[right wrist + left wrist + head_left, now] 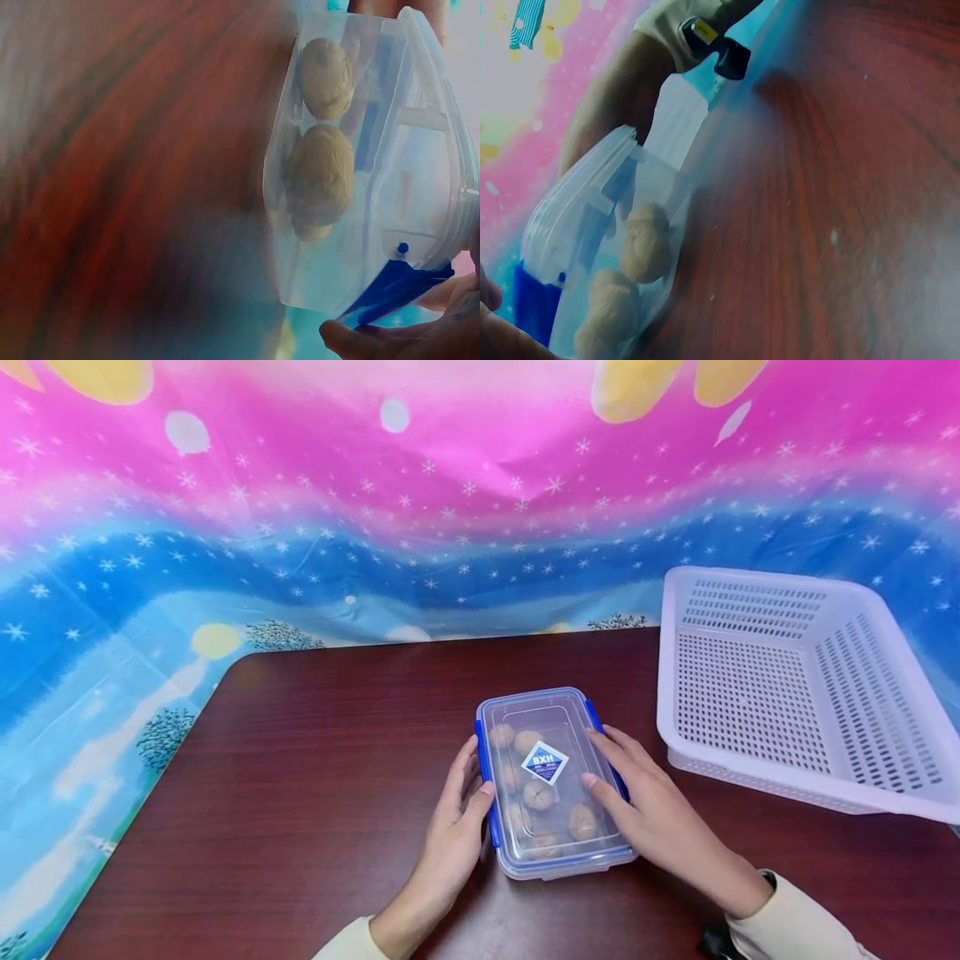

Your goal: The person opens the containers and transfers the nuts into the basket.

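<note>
A clear plastic food container point(562, 710) with a clear lid, blue side latches and a BXH label lies flat on the table. Several round tan-brown pieces point(321, 169) are inside it; their exact kind is unclear. My left hand point(454, 827) holds the container's left side, thumb at the lid's edge and fingers along the wall. On the right side, my right hand point(660, 806) has its thumb over the lid and its fingers at the latch. The right wrist view shows that blue latch point(397, 289) angled away from the wall, with a fingertip by its free end.
A white perforated plastic basket point(750, 693) stands at the right, behind the right hand. The dark red-brown wooden table point(300, 777) extends left of the container. A colourful patterned cloth point(450, 485) hangs behind the table. A small black device point(731, 58) sits at the right wrist.
</note>
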{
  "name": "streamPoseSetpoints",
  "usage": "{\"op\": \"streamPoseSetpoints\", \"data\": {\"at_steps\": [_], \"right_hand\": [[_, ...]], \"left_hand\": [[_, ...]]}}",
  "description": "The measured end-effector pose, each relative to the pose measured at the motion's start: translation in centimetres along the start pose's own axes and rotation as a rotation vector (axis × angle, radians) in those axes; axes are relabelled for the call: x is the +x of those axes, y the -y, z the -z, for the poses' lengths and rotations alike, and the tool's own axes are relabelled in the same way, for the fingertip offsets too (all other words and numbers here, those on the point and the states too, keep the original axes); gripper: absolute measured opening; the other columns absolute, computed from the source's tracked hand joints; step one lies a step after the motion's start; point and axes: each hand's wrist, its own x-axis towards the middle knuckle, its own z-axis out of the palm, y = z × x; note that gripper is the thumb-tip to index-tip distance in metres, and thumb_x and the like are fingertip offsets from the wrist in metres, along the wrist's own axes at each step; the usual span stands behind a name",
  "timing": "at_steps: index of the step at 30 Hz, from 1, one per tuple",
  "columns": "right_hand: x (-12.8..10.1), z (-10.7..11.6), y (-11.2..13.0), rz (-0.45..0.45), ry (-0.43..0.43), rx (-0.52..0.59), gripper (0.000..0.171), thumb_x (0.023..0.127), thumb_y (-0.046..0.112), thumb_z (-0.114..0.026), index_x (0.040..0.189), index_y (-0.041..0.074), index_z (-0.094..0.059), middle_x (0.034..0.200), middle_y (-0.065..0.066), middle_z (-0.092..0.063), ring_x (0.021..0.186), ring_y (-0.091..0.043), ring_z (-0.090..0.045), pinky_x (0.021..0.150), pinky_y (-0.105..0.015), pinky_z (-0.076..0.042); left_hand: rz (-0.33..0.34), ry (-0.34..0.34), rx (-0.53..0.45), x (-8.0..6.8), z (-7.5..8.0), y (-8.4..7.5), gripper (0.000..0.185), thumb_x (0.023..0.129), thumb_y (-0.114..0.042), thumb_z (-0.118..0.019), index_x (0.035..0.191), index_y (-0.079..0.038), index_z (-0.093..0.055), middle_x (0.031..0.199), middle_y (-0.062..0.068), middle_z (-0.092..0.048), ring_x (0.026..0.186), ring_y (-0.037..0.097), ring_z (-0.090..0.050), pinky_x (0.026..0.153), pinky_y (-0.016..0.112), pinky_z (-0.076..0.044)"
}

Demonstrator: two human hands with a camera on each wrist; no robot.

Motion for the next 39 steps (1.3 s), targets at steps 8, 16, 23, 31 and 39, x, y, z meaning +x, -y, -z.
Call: {"op": "streamPoseSetpoints", "data": {"at_steps": [8, 16, 23, 31, 39], "right_hand": [[0.4, -0.1, -0.6, -0.082, 0.037, 0.136, 0.061, 0.108, 0.029, -0.059, 0.164, 0.018, -0.037, 0.161, -0.022, -0.044, 0.143, -0.044, -0.047, 0.111, -0.07, -0.039], [0.5, -0.3, -0.7, -0.191, 0.104, 0.228, 0.063, 0.111, 0.034, -0.052, 0.168, 0.031, -0.026, 0.167, -0.02, -0.038, 0.142, -0.045, -0.049, 0.111, -0.068, -0.04], [0.4, -0.4, -0.7, -0.228, 0.121, 0.23, 0.062, 0.112, 0.038, -0.048, 0.168, 0.036, -0.022, 0.169, -0.016, -0.036, 0.143, -0.046, -0.048, 0.11, -0.07, -0.04], [0.3, -0.6, -0.6, -0.236, 0.121, 0.252, 0.061, 0.113, 0.038, -0.044, 0.168, 0.037, -0.019, 0.17, -0.015, -0.033, 0.144, -0.045, -0.046, 0.111, -0.07, -0.039], [0.3, -0.9, -0.3, -0.241, 0.119, 0.274, 0.062, 0.113, 0.038, -0.042, 0.169, 0.033, -0.016, 0.173, -0.015, -0.025, 0.151, -0.046, -0.036, 0.116, -0.073, -0.032]], "left_hand": [[0.062, -0.023, -0.042, 0.2, -0.9, 0.4, 0.06, 0.111, -0.013, -0.046, 0.167, -0.027, -0.028, 0.172, 0.012, -0.028, 0.157, 0.034, -0.03, 0.126, 0.054, -0.027], [0.086, -0.019, -0.035, 0.3, -1.4, 0.6, 0.059, 0.112, -0.018, -0.045, 0.166, -0.035, -0.027, 0.174, 0.008, -0.023, 0.158, 0.032, -0.029, 0.128, 0.055, -0.023], [0.071, -0.019, -0.024, 0.5, -1.6, 0.8, 0.06, 0.113, -0.017, -0.044, 0.167, -0.036, -0.025, 0.174, 0.008, -0.022, 0.157, 0.032, -0.029, 0.126, 0.055, -0.026], [0.056, -0.011, 0.003, 0.9, -1.3, 0.9, 0.059, 0.113, -0.019, -0.043, 0.167, -0.034, -0.025, 0.175, 0.008, -0.022, 0.158, 0.034, -0.028, 0.127, 0.056, -0.023], [0.065, -0.014, 0.057, 1.6, -0.7, 0.9, 0.058, 0.112, -0.02, -0.045, 0.166, -0.033, -0.029, 0.174, 0.006, -0.026, 0.158, 0.034, -0.029, 0.126, 0.058, -0.026]]}}
